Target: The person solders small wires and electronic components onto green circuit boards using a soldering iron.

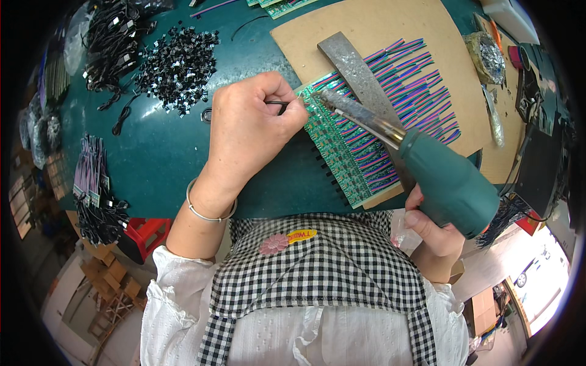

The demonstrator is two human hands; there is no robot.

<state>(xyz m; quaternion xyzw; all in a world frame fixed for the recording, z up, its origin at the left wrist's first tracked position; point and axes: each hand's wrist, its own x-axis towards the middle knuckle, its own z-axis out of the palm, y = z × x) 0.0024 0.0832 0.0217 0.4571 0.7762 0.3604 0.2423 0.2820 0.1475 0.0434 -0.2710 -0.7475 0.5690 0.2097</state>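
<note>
My left hand [247, 125] pinches a short black cable [278, 104] between thumb and forefinger, at the upper left corner of a green circuit board panel [339, 155]. My right hand [436, 235] grips the green body of a soldering gun [448, 180]. Its metal tip reaches over the panel and ends close to my left fingertips; whether it touches the board I cannot tell. Rows of striped coloured wires [427, 91] run from the panel toward the upper right. Across them lies a flat grey metal bar [360, 76], partly behind the soldering gun.
Under the panel is a brown board [305, 39] on the green table [165, 155]. A heap of small black connectors [177, 70] and bundled black cables [113, 43] lie at the far left. Wired boards [91, 177] hang over the left edge. A foil-wrapped lump [485, 58] sits at the right.
</note>
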